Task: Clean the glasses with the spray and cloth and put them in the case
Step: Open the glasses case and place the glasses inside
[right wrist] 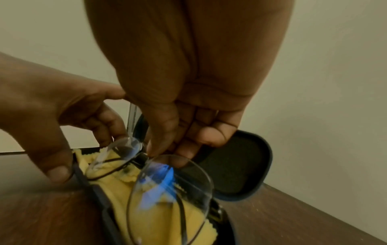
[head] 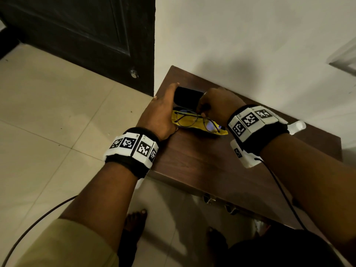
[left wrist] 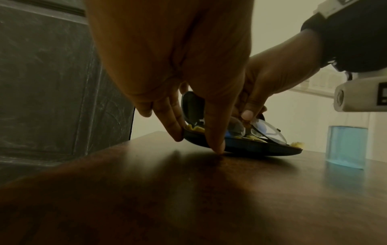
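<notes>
While left hand [head: 160, 112] steadies case [right wrist: 240, 165] | right hand [head: 215, 106] pinches glasses [head: 196, 120]

left hand [left wrist: 167, 66] steadies open case [left wrist: 247, 146]; right hand [left wrist: 272, 79] pinches glasses [left wrist: 270, 131].

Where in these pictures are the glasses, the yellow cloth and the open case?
glasses [right wrist: 169, 184]: right wrist view, on the nearer lens.
yellow cloth [head: 221, 131]: head view, on its right corner.
case [right wrist: 238, 165]: right wrist view, on the open lid's dark lining.
</notes>
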The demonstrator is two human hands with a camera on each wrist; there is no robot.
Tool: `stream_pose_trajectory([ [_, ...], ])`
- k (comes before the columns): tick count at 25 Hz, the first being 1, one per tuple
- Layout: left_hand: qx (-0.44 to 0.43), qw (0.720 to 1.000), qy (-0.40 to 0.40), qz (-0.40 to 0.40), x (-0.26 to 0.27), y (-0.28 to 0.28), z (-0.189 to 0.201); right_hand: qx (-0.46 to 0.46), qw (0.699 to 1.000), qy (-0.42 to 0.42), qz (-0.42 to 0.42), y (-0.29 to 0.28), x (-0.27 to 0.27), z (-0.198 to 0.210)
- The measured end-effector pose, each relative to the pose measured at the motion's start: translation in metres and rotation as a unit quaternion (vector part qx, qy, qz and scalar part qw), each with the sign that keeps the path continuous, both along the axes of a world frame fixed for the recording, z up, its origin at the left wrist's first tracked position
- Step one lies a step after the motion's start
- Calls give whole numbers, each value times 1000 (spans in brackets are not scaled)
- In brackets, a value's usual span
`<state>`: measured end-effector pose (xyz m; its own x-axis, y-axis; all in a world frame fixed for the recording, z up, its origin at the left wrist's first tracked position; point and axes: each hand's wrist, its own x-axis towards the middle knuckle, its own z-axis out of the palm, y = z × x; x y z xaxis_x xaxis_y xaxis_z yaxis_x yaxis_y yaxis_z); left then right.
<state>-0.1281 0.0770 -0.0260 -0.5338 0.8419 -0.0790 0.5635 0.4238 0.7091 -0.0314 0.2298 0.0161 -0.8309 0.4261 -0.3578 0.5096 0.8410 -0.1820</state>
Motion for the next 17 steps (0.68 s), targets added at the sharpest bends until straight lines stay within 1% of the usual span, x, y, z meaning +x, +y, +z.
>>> stream_pose_trajectory([
  [4, 8, 1000, 13, 3, 2, 0, 1, 16, 1000, -17, 4, -1, 1, -5],
  [8, 7, 1000, 30, -6, 1, 2, -2, 101, 994, -14, 33, -10, 6, -1],
  [11, 6, 999, 37, -8, 1, 2, -4, 114, 993, -4, 41, -12, 11, 7],
  [14, 3, 999, 38, -8, 1, 3, -3, 92, 995, 34, 2, -5, 16, 18],
  [17, 3, 999, 40, -9, 0, 3, -3, 93, 987, 110, -70, 9, 21, 25],
])
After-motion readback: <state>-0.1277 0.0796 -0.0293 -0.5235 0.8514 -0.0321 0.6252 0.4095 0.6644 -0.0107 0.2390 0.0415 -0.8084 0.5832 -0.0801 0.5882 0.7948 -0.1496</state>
